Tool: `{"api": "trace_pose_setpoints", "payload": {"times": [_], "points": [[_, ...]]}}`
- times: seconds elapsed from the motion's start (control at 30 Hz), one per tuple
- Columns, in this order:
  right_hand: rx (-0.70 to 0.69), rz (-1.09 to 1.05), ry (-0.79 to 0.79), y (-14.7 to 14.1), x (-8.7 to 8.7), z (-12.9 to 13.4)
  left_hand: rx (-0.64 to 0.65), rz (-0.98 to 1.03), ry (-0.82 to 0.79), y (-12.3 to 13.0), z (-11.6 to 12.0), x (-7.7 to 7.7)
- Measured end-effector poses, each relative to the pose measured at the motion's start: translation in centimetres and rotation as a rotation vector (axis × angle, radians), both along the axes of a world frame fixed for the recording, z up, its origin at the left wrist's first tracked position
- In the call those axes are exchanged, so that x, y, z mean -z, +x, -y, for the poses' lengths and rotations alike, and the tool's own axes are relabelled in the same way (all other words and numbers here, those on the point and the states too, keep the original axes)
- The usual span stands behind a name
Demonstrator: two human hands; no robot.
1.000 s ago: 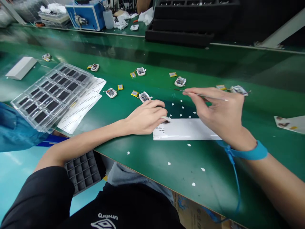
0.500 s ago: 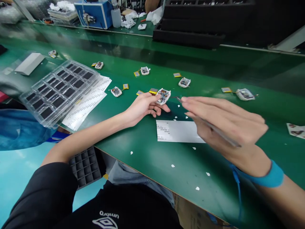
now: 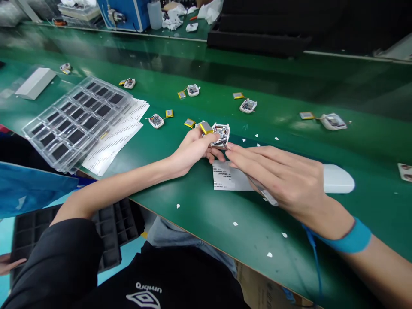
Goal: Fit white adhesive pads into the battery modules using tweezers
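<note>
My left hand [image 3: 188, 152] is closed on a small white device housing [image 3: 222, 129] with an exposed circuit board, its thumb along the near edge. A silver battery pack [image 3: 206, 127] with yellow edges hangs by the housing's left side. My right hand [image 3: 283, 174] grips metal tweezers [image 3: 265, 194]; their tips meet the lower part of the board, though I cannot make out anything between them. A blue wrist strap [image 3: 352, 238] circles the right wrist. Beneath that hand lies a label sheet [image 3: 222, 177], partly covered. Another battery [image 3: 189, 123] rests behind the left hand.
Several similar housings with batteries, one housing [image 3: 248, 106] among them, lie along the green bench [image 3: 206, 236]. At left sit a clear compartment tray [image 3: 80, 120] and printed sheets [image 3: 112, 148]. Below the bench edge, another person's hand [image 3: 11, 262] touches a black divided tray [image 3: 32, 227].
My right hand has moved left and brought the tweezer tips onto the housing's board. The housing has turned slightly. Another person's hand and a larger part of black trays have appeared at lower left.
</note>
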State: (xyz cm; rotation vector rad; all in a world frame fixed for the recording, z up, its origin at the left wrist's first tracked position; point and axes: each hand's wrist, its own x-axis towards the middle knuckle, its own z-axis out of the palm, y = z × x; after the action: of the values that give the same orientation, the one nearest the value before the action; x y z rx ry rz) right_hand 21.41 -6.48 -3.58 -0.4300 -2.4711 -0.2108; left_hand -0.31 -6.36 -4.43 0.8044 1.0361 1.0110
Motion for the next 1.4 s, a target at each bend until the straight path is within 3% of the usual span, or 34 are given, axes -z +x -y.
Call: {"api": "trace_pose_setpoints", "payload": {"times": [0.23, 0.6, 0.97, 1.07, 1.4], "points": [[0.045, 0.0, 0.031, -0.2, 0.3, -0.1, -0.006, -0.035, 0.014, 0.0, 0.2, 0.0], [-0.011, -0.024, 0.134, -1.1, -0.2, 0.2, -0.029, -0.072, 0.08, 0.2, 0.4, 0.5], [-0.038, -0.144, -0.038, -1.2, 0.7, 0.2, -0.099, -0.08, 0.125, 0.8, 0.4, 0.7], [-0.007, -0.206, -0.142, -1.2, 0.4, 0.2, -0.086, -0.087, 0.125, 0.7, 0.3, 0.6], [0.038, -0.248, -0.266, -1.2, 0.3, 0.1, -0.064, -0.089, 0.172, 0.4, 0.3, 0.6]]}}
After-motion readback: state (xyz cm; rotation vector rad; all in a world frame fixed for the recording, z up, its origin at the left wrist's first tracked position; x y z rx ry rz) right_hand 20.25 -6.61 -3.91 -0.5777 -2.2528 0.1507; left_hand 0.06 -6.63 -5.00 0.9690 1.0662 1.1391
